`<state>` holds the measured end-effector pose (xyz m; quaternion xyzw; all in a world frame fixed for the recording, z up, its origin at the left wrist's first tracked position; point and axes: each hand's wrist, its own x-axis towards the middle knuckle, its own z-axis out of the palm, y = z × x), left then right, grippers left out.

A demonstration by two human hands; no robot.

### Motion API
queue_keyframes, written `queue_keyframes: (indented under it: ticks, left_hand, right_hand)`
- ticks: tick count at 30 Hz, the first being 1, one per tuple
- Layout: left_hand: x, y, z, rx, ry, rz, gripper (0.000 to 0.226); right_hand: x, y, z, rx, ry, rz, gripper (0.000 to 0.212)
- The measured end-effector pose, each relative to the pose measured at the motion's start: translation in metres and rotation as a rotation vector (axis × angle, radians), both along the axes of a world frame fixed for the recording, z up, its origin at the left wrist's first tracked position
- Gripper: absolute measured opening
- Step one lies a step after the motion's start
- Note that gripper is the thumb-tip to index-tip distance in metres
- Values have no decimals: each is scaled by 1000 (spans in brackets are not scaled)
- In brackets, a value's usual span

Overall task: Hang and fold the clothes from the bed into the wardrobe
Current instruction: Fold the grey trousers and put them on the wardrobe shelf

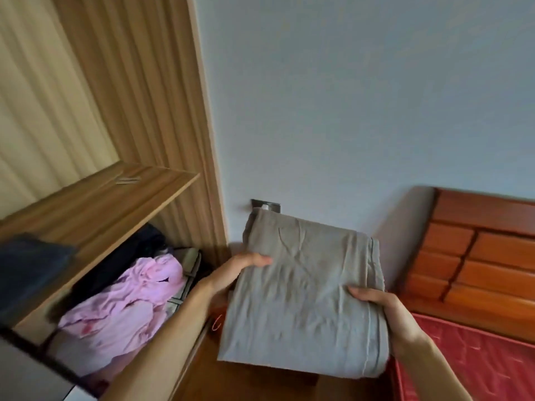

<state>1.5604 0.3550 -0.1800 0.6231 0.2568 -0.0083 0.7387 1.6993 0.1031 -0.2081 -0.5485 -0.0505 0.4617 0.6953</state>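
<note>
A folded grey-beige garment (304, 299) is held up flat in front of me, between the wardrobe and the bed. My left hand (240, 269) grips its left edge, thumb on top and fingers hidden underneath. My right hand (379, 305) grips its right edge the same way. The open wardrobe (101, 204) is at the left, with a wooden shelf and a lower compartment. In that compartment lie a crumpled pink garment (124, 311) and dark clothes (127, 256). The bed (469, 366) with a red patterned cover lies at the lower right.
A dark folded item (31, 270) sits on the wardrobe shelf at the far left. An orange-brown wooden headboard (477, 256) stands against the pale wall (347, 111). A wall socket (266, 205) shows just above the garment. Brown wooden furniture (246, 383) lies below my hands.
</note>
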Motion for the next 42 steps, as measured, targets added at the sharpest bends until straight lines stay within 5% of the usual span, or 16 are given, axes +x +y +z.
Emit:
queue_keyframes:
  ticks: [5, 10, 13, 16, 20, 28, 35, 38, 42]
  left_hand:
    - [8, 78, -6, -89, 66, 277, 13]
    - [14, 138, 8, -48, 47, 527, 10]
    - [-2, 178, 16, -20, 48, 652, 33]
    - [-31, 208, 16, 14, 84, 774, 41]
    - [-75, 245, 3, 138, 84, 1032, 46]
    - [-169, 334, -22, 369, 49, 1322, 65]
    - [-229, 420, -38, 838, 328, 1689, 70]
    - [-248, 438, -51, 980, 460, 1795, 80]
    - [-256, 441, -91, 953, 1182, 1523, 71]
  right_hand:
    - [61, 115, -15, 55, -12, 163, 84]
    - [104, 233, -7, 108, 67, 350, 59]
    - [111, 307, 3, 93, 76, 514, 67]
    - [101, 370, -1, 24, 114, 664, 54]
    - [69, 455, -16, -59, 102, 847, 82]
    - [-41, 616, -29, -45, 16, 1089, 92]
    - [-146, 723, -16, -69, -7, 1185, 39]
    - [-180, 768, -29, -61, -107, 1193, 51]
    - [-229, 801, -73, 13, -603, 1233, 89]
